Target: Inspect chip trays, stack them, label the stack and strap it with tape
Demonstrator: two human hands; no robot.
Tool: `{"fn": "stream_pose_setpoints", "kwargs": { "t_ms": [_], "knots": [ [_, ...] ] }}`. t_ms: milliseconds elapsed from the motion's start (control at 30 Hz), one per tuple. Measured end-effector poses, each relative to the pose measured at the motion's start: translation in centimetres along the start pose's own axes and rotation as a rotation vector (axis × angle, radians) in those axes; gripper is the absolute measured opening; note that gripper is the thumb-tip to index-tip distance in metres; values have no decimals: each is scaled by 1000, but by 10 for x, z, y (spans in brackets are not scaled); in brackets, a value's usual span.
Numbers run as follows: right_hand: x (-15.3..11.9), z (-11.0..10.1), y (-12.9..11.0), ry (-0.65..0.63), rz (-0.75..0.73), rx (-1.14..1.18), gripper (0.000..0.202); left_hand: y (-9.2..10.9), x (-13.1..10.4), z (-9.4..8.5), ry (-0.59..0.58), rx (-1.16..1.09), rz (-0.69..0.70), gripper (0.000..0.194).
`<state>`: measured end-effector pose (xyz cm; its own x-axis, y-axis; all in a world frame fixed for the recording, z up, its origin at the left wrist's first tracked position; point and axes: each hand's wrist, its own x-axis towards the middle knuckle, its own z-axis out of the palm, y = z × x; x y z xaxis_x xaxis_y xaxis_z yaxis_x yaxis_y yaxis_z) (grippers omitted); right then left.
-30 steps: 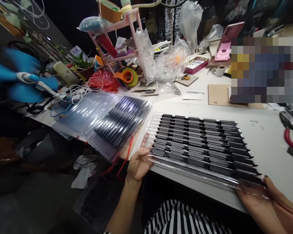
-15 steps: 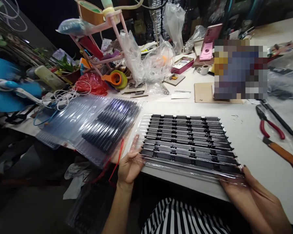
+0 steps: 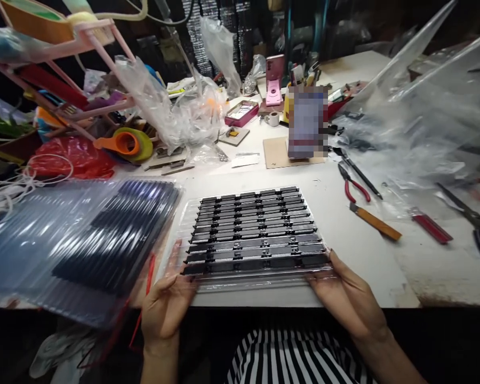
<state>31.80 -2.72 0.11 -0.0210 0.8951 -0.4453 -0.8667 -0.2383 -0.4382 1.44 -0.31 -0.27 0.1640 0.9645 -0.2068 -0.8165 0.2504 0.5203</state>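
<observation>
Above the white table (image 3: pixel 364 266), head view: my left hand (image 3: pixel 167 305) and right hand (image 3: pixel 350 297) grip the clear tray (image 3: pixel 244 282) at its near corners. Rows of black parts (image 3: pixel 252 229) lie inside it, between and beyond both grips.

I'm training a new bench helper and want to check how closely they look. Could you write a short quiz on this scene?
1. True or false: the left hand and right hand hold opposite ends of the clear tray with rows of black parts.

2. Which lies closest to the red-handled pliers?
A) the roll of tape
B) the tool with the orange-brown handle
C) the red plastic bag

3. Fill in the blank: the ridged plastic stack lies to the ____ of the held tray, as the wearer sees it.

Key: 1 true; 2 B; 3 left.
</observation>
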Motion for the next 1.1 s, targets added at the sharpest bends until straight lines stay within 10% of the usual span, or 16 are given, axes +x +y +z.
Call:
{"fn": "stream_pose_setpoints", "kwargs": {
  "t_ms": [433, 1100],
  "knots": [
    [-3, 1, -5, -101, 52, 40, 34, -13, -1, 17, 249, 5, 114, 56],
    [-7, 1, 2, 15, 10, -59, 27, -13, -5, 12, 231, 69, 45, 53]
  ]
}}
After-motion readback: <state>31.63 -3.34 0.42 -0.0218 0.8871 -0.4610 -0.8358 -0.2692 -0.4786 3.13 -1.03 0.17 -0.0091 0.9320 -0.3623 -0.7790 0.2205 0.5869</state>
